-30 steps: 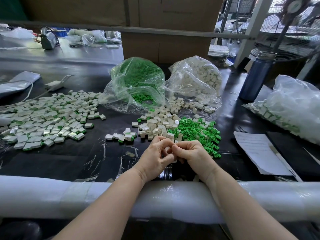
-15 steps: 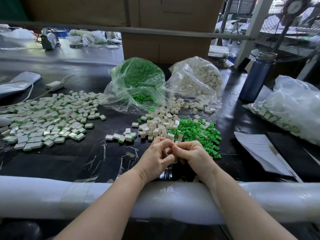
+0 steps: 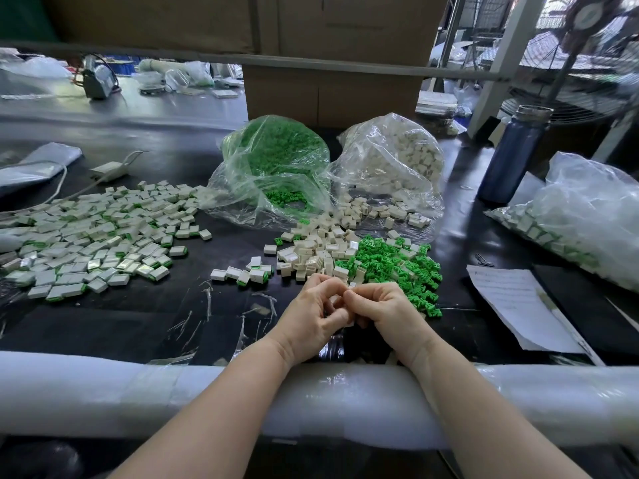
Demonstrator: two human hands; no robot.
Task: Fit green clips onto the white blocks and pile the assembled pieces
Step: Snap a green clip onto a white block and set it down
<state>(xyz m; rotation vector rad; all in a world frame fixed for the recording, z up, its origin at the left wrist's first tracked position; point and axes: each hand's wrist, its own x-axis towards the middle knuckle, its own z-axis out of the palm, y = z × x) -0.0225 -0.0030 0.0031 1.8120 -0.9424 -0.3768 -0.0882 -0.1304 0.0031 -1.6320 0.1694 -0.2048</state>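
Here both hands, left [image 3: 311,318] and right [image 3: 387,311], meet near the surface's front edge, fingers curled on a white block [image 3: 336,300], likely pressing in a clip; assembled pieces [image 3: 93,243] lie toward the left edge.

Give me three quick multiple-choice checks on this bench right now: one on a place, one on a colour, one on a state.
1. Where is the big pile of finished pieces?
A. left of the hands
B. right, under the paper
C. inside the green bag

2. What colour is the bottle?
A. red
B. dark blue
C. yellow

3. How are the two hands?
A. flat on the table
B. apart, reaching into bags
C. together, fingers curled on a small part

Answers: 1 A, it spreads across the table's left. 2 B, its body is dark blue. 3 C, left hand and right hand meet, fingers curled.
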